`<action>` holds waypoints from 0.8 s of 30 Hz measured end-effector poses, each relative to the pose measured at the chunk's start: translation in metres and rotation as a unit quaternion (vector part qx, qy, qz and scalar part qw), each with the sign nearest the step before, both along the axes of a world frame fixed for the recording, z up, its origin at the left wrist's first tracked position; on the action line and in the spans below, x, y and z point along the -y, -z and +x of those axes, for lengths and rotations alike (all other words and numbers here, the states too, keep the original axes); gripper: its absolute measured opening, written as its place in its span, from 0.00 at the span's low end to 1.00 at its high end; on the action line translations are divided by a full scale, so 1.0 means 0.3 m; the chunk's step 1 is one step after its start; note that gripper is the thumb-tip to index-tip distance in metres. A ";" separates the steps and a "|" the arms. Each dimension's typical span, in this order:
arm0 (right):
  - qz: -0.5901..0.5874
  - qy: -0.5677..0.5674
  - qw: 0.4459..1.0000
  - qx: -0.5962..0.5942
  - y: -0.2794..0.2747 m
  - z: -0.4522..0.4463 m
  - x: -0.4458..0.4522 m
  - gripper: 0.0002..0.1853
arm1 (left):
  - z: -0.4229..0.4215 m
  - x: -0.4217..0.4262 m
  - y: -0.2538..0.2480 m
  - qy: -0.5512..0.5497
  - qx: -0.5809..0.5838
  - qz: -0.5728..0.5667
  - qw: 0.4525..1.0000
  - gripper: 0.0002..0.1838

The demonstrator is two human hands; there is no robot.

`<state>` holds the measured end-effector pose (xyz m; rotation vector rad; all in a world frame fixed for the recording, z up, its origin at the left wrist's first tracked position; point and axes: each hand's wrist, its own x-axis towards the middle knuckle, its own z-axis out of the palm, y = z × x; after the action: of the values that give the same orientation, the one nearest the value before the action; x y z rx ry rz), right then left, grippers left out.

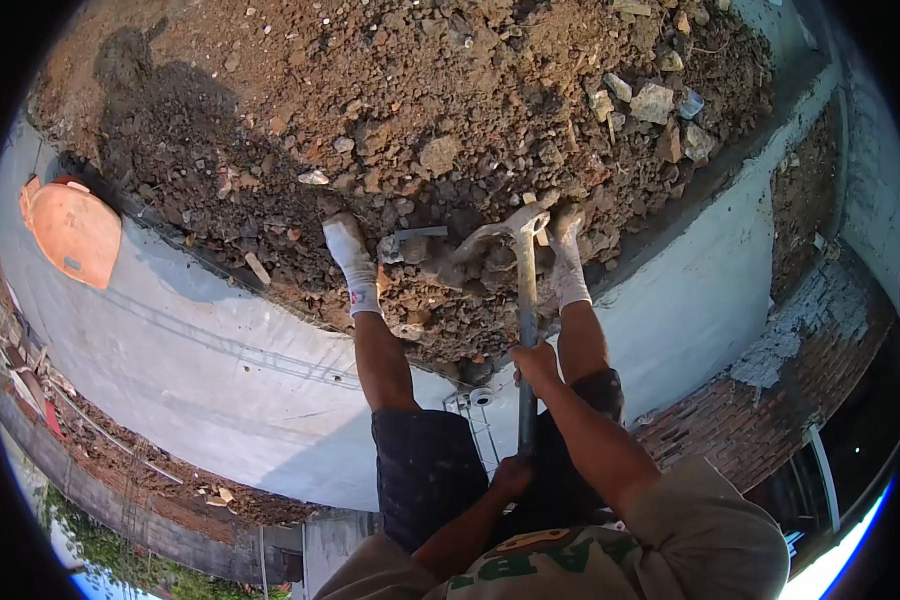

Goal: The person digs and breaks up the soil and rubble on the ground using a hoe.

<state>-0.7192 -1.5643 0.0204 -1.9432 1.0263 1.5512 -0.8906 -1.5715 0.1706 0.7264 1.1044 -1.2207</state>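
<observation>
A long-handled digging tool (pixel 527 310) stands nearly upright in view, its curved metal head (pixel 500 232) down at the soil between my feet. My right hand (pixel 537 367) is wrapped round the middle of the handle. Lower down, near my body, my left hand (pixel 511 478) grips the handle's end. Brown, stony soil (pixel 370 100) lies around the tool head. A short grey strip (pixel 421 232) rests on the dirt beside my foot in a whitish sock (pixel 350 250). The other socked foot (pixel 569 255) is just right of the head.
An orange basin-like object (pixel 75 232) sits at the far left by the pale wall (pixel 210 350). Broken stones (pixel 654 103) lie at the upper right. A concrete ledge (pixel 710 230) borders the soil on the right, with brickwork (pixel 770 420) below.
</observation>
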 end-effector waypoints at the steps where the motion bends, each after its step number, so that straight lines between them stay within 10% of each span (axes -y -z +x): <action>1: -0.011 0.016 1.000 0.000 -0.047 -0.047 0.034 0.17 | -0.133 0.073 -0.011 0.032 0.057 -0.045 0.997 0.24; 7: 0.100 0.021 0.991 0.090 0.145 0.140 0.015 0.18 | 0.109 -0.117 0.189 0.011 0.080 0.061 0.995 0.22; 16: 0.305 -0.021 0.949 0.080 0.267 0.546 -0.874 0.14 | 0.392 -0.642 0.557 -0.143 0.096 0.325 0.930 0.19; 18: 0.287 -0.132 0.945 0.083 0.371 0.459 -0.896 0.19 | 0.375 -0.678 0.509 -0.312 0.066 0.234 0.918 0.09; 24: 0.087 -0.303 0.948 0.038 0.236 0.190 -0.622 0.35 | 0.113 -0.291 0.397 -0.302 0.000 0.081 0.950 0.13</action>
<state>-0.6622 -1.3778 -0.0505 -2.2882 0.2396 1.7744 -0.8567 -1.4842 0.0514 0.4524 1.3131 -0.6134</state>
